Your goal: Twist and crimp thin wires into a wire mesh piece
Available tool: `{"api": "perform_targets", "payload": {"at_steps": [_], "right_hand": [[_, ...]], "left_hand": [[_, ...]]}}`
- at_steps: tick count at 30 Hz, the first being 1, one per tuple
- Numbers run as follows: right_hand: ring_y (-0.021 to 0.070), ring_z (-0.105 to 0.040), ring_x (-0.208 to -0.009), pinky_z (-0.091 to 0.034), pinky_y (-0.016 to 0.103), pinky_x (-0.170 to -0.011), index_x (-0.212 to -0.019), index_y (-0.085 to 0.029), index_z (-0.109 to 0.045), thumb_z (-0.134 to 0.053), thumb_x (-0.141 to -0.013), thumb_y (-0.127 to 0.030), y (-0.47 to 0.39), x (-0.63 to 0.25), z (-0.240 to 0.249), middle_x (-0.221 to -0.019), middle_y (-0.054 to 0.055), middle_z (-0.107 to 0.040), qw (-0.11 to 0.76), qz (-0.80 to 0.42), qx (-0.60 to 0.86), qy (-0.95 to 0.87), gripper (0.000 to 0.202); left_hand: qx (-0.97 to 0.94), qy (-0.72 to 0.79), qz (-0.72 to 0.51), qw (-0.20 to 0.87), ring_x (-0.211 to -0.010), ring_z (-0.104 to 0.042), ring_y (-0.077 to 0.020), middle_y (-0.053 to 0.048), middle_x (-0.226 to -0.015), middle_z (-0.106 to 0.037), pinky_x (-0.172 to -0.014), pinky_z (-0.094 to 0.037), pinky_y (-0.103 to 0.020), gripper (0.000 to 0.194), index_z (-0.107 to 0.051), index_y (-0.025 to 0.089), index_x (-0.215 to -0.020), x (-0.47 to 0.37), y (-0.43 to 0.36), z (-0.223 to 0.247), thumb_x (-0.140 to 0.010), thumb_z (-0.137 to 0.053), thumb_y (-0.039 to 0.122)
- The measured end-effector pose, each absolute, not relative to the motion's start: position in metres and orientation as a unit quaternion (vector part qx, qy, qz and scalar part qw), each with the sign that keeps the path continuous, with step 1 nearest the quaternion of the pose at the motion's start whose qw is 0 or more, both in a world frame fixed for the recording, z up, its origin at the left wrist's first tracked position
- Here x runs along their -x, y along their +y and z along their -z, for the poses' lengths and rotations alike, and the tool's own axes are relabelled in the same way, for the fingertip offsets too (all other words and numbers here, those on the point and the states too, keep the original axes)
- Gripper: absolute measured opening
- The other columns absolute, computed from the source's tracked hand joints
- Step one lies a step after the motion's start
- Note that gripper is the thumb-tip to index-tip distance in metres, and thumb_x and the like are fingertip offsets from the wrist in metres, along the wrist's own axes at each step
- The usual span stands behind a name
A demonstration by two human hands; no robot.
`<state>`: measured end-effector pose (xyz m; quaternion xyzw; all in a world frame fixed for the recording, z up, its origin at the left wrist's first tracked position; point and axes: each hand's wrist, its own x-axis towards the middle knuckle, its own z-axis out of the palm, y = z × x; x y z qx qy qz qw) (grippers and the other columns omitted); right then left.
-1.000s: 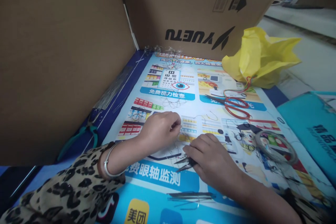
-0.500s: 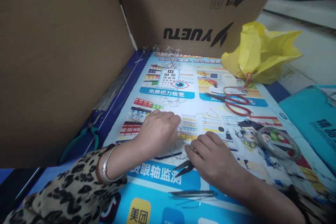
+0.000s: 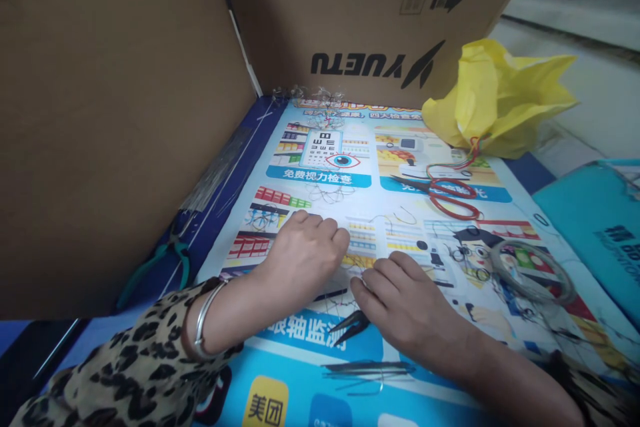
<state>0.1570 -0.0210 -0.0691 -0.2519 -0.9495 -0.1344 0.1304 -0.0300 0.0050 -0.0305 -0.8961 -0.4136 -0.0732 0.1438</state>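
Note:
My left hand (image 3: 311, 253), with a silver bangle at the wrist, is closed over the middle of a printed poster (image 3: 360, 203). Fine wire shows beside its fingers, but what they pinch is hidden. To its right, my right hand (image 3: 400, 297) is wrapped round dark-tipped pliers (image 3: 353, 327); the jaws stick out from under it, pointing left and slightly parted. The two hands are apart, with thin wire (image 3: 357, 260) between them. Below the pliers lies a small bundle of straight dark wires (image 3: 367, 369).
Cardboard walls (image 3: 370, 7) stand left and behind. Red-handled scissors (image 3: 453, 197), a yellow paper piece (image 3: 495, 100), a wire coil (image 3: 533, 272) and a teal pouch (image 3: 595, 227) lie right. Green-handled pliers (image 3: 160, 267) lie left, near loose wires (image 3: 215, 173).
My left hand has shifted slightly right and its knuckles have turned a little. My right hand has barely moved; the pliers' jaws look closer together.

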Motion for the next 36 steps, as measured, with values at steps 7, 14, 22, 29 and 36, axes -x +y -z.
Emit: {"api": "perform_targets", "payload": {"at_steps": [7,14,22,29,36], "right_hand": [[0.0177,-0.047,-0.069,-0.034,0.039,-0.070,-0.089,-0.016,-0.063,-0.044,-0.085,-0.014,-0.022,-0.157,0.067,-0.072,0.005,-0.058,0.134,0.136,0.237,-0.952,0.020],[0.0175,-0.046,-0.069,-0.033,0.039,-0.069,-0.089,-0.017,-0.063,-0.042,-0.086,-0.015,-0.022,-0.156,0.067,-0.074,0.005,-0.059,0.137,0.137,0.228,-0.954,0.021],[0.0168,-0.046,-0.069,-0.033,0.038,-0.069,-0.089,-0.016,-0.063,-0.044,-0.085,-0.014,-0.020,-0.157,0.068,-0.075,0.005,-0.059,0.140,0.146,0.229,-0.952,0.019],[0.0165,-0.047,-0.070,-0.033,0.038,-0.072,-0.089,-0.015,-0.063,-0.045,-0.085,-0.014,-0.018,-0.158,0.066,-0.073,0.005,-0.058,0.148,0.141,0.229,-0.952,0.018],[0.0180,-0.047,-0.073,-0.034,0.038,-0.072,-0.095,-0.015,-0.061,-0.046,-0.081,-0.011,-0.019,-0.161,0.072,-0.073,0.005,-0.058,0.168,0.076,0.250,-0.950,0.021]], "left_hand": [[0.905,-0.397,0.060,0.144,-0.064,-0.054,-0.0228,-0.005,-0.067,-0.057,-0.059,-0.038,-0.036,0.012,-0.051,0.016,-0.069,0.027,0.006,0.031,-0.077,-0.046,0.008],[0.918,-0.372,0.032,0.136,-0.065,-0.053,-0.0220,-0.006,-0.067,-0.057,-0.061,-0.037,-0.036,0.012,-0.051,0.015,-0.069,0.024,0.007,0.032,-0.077,-0.046,0.007],[0.926,-0.365,0.045,0.089,-0.066,-0.053,-0.0211,-0.004,-0.070,-0.057,-0.063,-0.038,-0.036,0.009,-0.051,0.016,-0.073,0.030,0.009,0.031,-0.077,-0.048,0.008],[0.902,-0.420,0.090,0.045,-0.071,-0.053,-0.0219,-0.005,-0.073,-0.058,-0.069,-0.040,-0.036,0.009,-0.054,0.015,-0.077,0.035,0.011,0.042,-0.081,-0.046,0.014],[0.870,-0.471,0.125,-0.072,-0.072,-0.054,-0.0197,-0.004,-0.073,-0.062,-0.069,-0.040,-0.034,0.012,-0.055,0.015,-0.079,0.041,0.011,0.050,-0.084,-0.044,0.016]]}}
